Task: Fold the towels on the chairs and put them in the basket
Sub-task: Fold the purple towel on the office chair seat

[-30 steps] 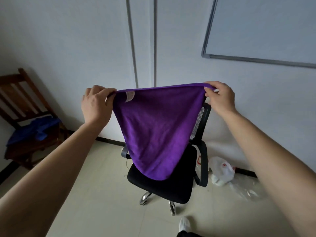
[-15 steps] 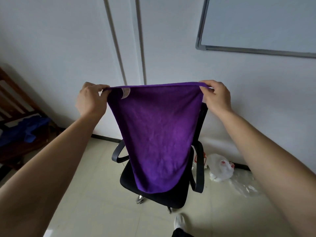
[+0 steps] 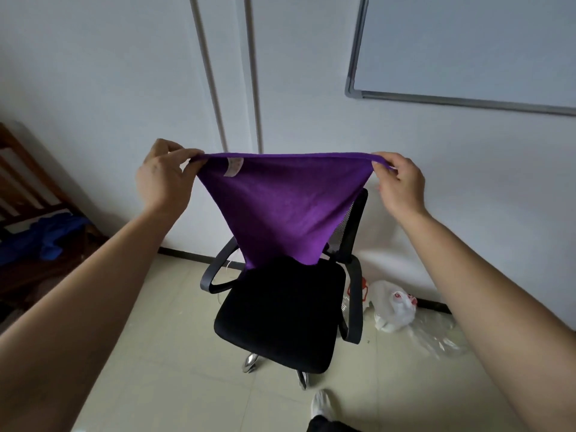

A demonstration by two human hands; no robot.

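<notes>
A purple towel (image 3: 282,207) hangs stretched between my hands, above a black office chair (image 3: 280,316). My left hand (image 3: 163,176) pinches its left top corner, near a small white label. My right hand (image 3: 399,182) pinches the right top corner. The towel narrows downward and its lower end hangs just over the rear of the chair's seat, in front of the mesh backrest. A blue towel (image 3: 46,235) lies crumpled on a wooden chair (image 3: 28,194) at the far left. No basket is in view.
A white plastic bag (image 3: 392,307) and clear plastic sheeting (image 3: 436,335) lie on the tiled floor right of the office chair, by the wall. A whiteboard (image 3: 467,48) hangs at upper right. My white shoe (image 3: 321,403) shows at the bottom.
The towel's lower end has swung away from me and now hangs higher, uncovering the seat. My hands have kept their grip on the top corners. The view has shifted slightly.
</notes>
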